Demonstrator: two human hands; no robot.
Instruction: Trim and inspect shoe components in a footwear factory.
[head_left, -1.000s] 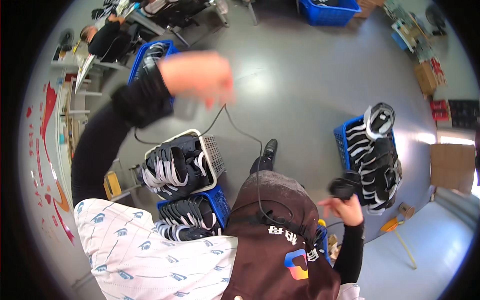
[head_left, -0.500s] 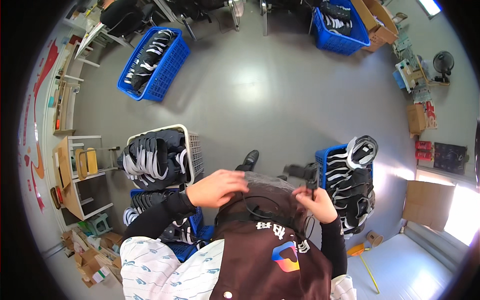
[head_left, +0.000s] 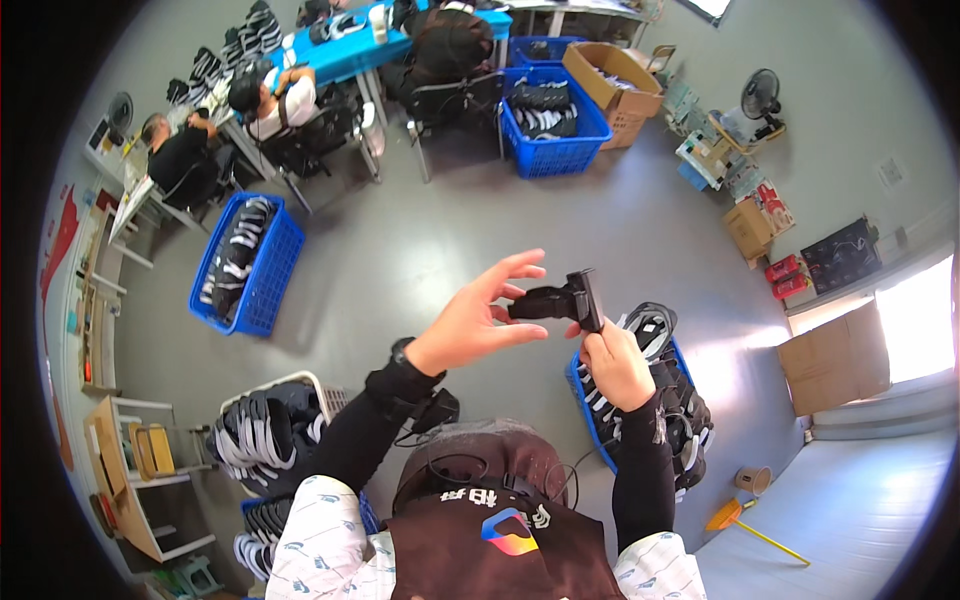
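- Only the head view to go on here, looking down past a dark brown apron point(head_left: 440, 545) at both arms reaching out over the grey floor point(head_left: 430, 240).
- Right hand point(head_left: 617, 370): curled up pretty tight, fingers closed around the lower end of the flat block on a black strap gadget point(head_left: 543, 303).
- Left hand point(head_left: 480, 310): wide open, fingers spread with the thumb underneath, sitting around the strap end of that gadget. Can't tell if it's actually touching.
- So the gadget's up in the air between the two hands, strap end toward the left one, block toward the right one.
- Just past the right hand, a blue basket point(head_left: 578, 390) sits on the floor, heaped with black-and-white pieces point(head_left: 690, 425) above its rim.
- Over on the left there's a white basket point(head_left: 333, 400) loaded with similar stuff, partly behind the left forearm.
- Farther out, another blue crate point(head_left: 272, 290) stands on the floor, short of the counter.
- At the far end, people are sitting along the near edge of a bright blue counter point(head_left: 345, 62). Past its right end is an open cardboard box point(head_left: 620, 97).
- Bottom right: an orange dustpan point(head_left: 722, 516) by a yellow stick.
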